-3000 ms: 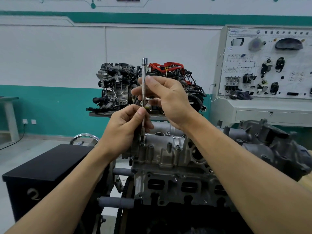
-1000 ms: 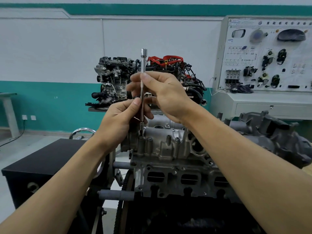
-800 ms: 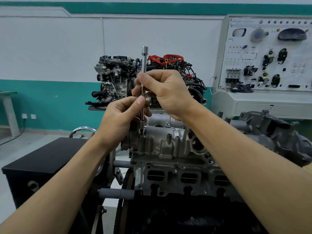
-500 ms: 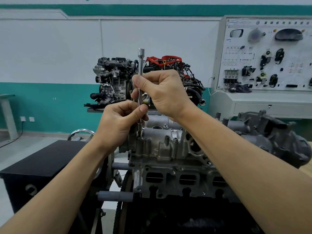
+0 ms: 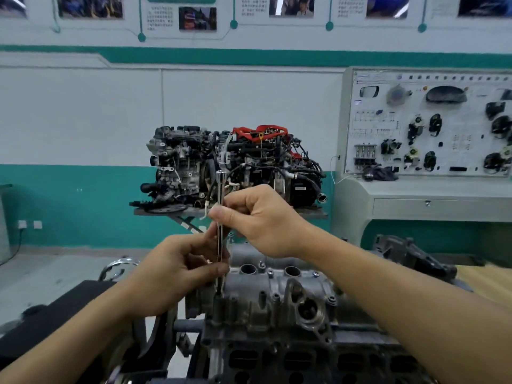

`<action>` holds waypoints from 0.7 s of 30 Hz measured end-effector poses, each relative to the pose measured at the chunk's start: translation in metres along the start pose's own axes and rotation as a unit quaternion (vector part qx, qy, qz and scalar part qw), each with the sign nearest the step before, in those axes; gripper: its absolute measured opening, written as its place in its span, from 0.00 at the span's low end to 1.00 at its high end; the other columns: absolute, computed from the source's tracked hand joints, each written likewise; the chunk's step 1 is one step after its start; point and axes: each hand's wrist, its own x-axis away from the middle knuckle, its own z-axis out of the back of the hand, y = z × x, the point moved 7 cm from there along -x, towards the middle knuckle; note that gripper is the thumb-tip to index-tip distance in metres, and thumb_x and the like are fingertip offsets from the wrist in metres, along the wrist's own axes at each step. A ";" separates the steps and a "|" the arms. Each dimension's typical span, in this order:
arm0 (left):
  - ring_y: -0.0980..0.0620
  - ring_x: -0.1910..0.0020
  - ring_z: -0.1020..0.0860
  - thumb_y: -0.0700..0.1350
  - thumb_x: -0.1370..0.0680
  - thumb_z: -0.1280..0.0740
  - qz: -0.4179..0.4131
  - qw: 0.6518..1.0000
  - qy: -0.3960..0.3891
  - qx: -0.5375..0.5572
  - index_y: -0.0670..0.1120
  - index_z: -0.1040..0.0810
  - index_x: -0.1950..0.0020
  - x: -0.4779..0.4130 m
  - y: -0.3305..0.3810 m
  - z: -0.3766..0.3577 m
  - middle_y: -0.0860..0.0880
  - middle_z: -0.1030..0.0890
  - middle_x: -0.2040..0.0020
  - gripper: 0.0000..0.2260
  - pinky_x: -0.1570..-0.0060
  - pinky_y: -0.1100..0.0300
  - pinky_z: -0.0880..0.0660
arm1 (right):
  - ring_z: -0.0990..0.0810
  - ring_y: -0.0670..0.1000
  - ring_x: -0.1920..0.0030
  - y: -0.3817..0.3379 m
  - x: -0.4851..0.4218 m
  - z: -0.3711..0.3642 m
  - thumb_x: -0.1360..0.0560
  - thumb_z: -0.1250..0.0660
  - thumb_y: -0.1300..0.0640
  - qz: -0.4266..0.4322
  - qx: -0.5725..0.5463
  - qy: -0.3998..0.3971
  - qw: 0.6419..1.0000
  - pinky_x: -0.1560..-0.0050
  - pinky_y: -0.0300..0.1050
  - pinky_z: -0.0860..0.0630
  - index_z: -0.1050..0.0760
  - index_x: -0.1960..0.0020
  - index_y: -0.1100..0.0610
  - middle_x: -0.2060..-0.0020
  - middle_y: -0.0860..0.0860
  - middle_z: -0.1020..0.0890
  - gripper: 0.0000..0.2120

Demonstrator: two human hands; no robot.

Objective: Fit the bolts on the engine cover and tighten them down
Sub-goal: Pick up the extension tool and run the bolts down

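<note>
Driver (image 5: 220,239): slim chrome shaft, upright; socket head at the top, clear of both hands; lower tip set into a boss at the near-left corner of the cover; whatever sits under the tip is hidden.

Right hand (image 5: 260,220): fingers curled; thumb and forefinger pinch the driver's upper shaft, just below its head; forearm enters from lower right, passing over the cover.

Left hand (image 5: 177,273): fingers curled; thumb and fingertips pinch the lower shaft, just above the cover; forearm enters from lower left.

Cover (image 5: 277,289): grey cast metal, on top of the block, foreground centre; two round open wells along its far edge; one large round port on its near face.

Bolts (image 5: 270,271): several small heads stand in the cover, one between the wells, others along the near edge and to the right; how far each is wound in cannot be told.

Block (image 5: 277,358): dark, under the cover; a row of rectangular ports across its near side.

Box (image 5: 55,314): black, left of the block, partly behind the left forearm.

Casting (image 5: 410,253): dark grey, right of the cover, beyond the right forearm.

Display engines (image 5: 235,162): two, side by side on a stand against the far wall; red parts on the right one.

Panel (image 5: 426,123): white board on a grey console, far right, hung with car parts.

Sockets (image 5: 29,224): two, on the teal wall band, far left.

Posters (image 5: 196,18): a row along the top of the wall, blurred.
</note>
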 end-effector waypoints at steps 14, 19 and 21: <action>0.54 0.54 0.14 0.35 0.26 0.25 0.036 0.994 0.036 -0.102 0.48 0.18 0.47 0.018 0.010 -0.006 0.52 0.13 0.55 0.12 0.48 0.54 0.19 | 0.22 0.76 0.56 -0.008 0.004 -0.004 0.18 0.36 0.59 -0.025 -0.003 0.029 0.999 0.53 0.72 0.25 0.18 0.54 0.66 0.59 0.64 0.15 0.13; 0.55 0.57 0.15 0.35 0.25 0.26 0.000 0.985 0.095 -0.142 0.56 0.19 0.47 0.029 0.017 -0.014 0.56 0.14 0.56 0.16 0.56 0.56 0.19 | 0.16 0.46 0.62 -0.006 0.012 -0.005 0.19 0.36 0.62 -0.012 -0.023 0.048 0.999 0.56 0.42 0.18 0.19 0.53 0.69 0.60 0.57 0.14 0.12; 0.54 0.58 0.15 0.35 0.25 0.27 -0.005 0.987 0.095 -0.133 0.58 0.20 0.46 0.030 0.020 -0.016 0.55 0.14 0.56 0.18 0.57 0.55 0.19 | 0.19 0.39 0.68 -0.006 0.014 -0.007 0.18 0.36 0.63 -0.011 -0.038 0.056 0.998 0.65 0.30 0.25 0.19 0.54 0.70 0.61 0.57 0.15 0.12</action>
